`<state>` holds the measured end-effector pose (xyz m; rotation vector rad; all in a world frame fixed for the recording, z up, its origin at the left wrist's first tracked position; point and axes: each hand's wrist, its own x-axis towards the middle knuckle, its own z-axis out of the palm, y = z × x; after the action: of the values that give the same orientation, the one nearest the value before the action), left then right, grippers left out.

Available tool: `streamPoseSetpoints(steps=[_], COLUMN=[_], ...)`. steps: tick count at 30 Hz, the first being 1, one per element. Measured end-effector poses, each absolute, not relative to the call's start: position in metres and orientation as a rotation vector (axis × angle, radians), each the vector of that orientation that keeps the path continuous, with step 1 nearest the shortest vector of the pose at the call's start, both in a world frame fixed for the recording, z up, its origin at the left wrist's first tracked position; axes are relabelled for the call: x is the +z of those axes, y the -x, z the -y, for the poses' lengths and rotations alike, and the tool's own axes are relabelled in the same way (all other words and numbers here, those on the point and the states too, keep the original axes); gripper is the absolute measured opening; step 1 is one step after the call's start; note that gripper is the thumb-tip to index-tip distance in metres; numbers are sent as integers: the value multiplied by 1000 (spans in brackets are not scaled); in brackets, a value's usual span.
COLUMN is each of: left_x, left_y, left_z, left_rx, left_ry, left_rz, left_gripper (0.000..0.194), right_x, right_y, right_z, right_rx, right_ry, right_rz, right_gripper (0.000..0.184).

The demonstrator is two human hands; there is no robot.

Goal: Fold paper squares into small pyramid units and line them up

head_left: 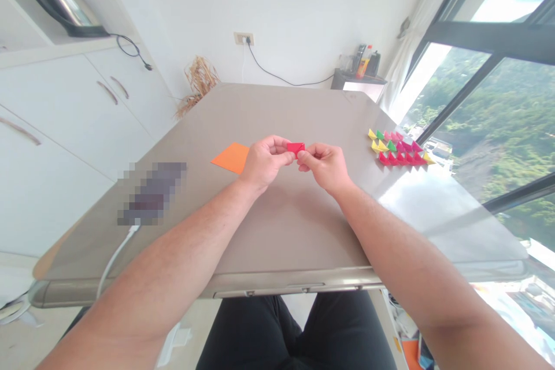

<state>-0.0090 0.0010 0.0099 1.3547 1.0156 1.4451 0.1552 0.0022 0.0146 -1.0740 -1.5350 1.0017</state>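
a kettle [71,3], dried stalks [201,78], a plugged wall socket [238,39]

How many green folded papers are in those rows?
2. One green folded paper is second from the left in the farthest row; another green one is in the middle row, right of a yellow one. More could be hidden.

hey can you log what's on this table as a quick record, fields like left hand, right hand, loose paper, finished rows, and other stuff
left hand: pinching one side of the small folded red paper; left hand
right hand: pinching the other side; right hand
loose paper: orange sheet, on the table, partly hidden by the left hand
rows: small folded pieces in yellow, green, pink and red, at the right
other: pixelated item, with a white cable
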Motion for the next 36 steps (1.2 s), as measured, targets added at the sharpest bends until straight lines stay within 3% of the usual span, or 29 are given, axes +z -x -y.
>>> streamPoseSetpoints(steps=[7, 13, 26, 28, 31, 36], left_x=[11, 2, 5, 5, 5, 4], left_y=[13, 14, 11, 11, 11, 12], left_z=[-1, -6, 0, -1, -1, 0], left_rx=[1283, 1441, 1263, 1298, 1331, 1377], left_ry=[-1491, -1464, -1516, -1492, -1513, -1618], left_rz=[-1049, -1134, -1217, -1210, -1189, -1148], left_gripper=[14, 27, 13, 19, 31, 28], right_x=[14, 15, 8, 9, 12, 17], right_y=[-156, -155, -157, -157, -156, -155], right_z=[-5, -5, -10, -9, -7, -3], right_rx=[1000, 1159, 1095, 1081, 1055, 1054], right_ry=[1049, 1129, 1046, 1052, 1023, 948], right_rz=[1527, 1535, 1470, 1459, 1452, 1464], right_gripper=[18, 8, 19, 12, 19, 14])
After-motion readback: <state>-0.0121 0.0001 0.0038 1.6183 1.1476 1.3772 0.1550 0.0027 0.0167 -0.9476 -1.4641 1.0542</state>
